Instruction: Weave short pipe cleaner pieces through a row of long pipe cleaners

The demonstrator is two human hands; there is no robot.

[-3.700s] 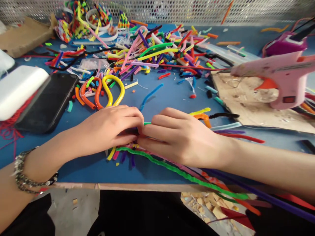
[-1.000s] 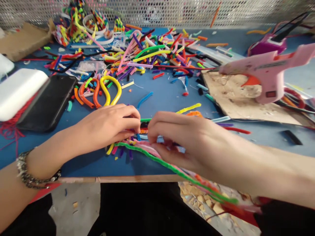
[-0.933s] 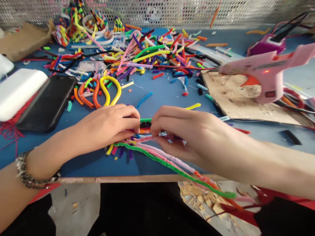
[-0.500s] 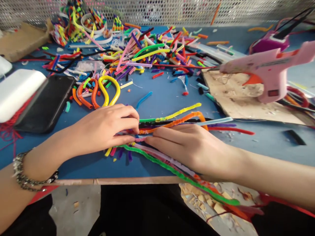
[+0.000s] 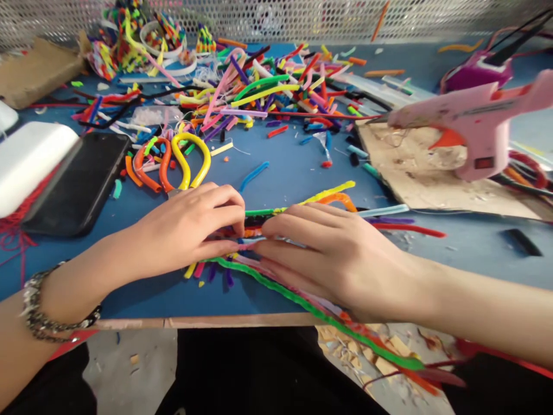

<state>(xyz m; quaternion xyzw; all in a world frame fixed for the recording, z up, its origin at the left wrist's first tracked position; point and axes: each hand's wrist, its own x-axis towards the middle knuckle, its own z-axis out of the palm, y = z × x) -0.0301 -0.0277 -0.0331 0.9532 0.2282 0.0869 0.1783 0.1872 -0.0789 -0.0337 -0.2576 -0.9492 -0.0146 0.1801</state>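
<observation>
Both hands sit near the front edge of the bench (image 5: 276, 173), fingertips meeting over a bunch of pipe cleaners (image 5: 298, 210). Left hand (image 5: 190, 227) lies palm down, fingers curled together and pressing on the bunch's left end; short coloured tips stick out from under it toward the front edge. Right hand (image 5: 332, 253) also palm down, fingers pinched together on the strands just beside the left fingertips. Which single strand it grips can't be told, too many packed close.

The bunch fans out to the right: yellow, orange, light blue, purple and red strands run along the bench behind the right hand. A green pipe cleaner (image 5: 328, 317) w/ pink and orange ones beside it runs under the right hand and hangs off the front edge.

Left wrist wears a beaded bracelet (image 5: 43, 320).

Rest of bench: scissors (image 5: 177, 158) w/ yellow and orange handles just behind the left hand. Black phone (image 5: 80, 181) toward the left edge, a white block (image 5: 30, 158) touching it further left. Big heap of cut scraps (image 5: 268, 89) across the back. Pink glue gun (image 5: 475, 124) stands on a cardboard sheet (image 5: 415, 173) toward the right edge. Brown cardboard piece (image 5: 37, 69) in back left corner.
</observation>
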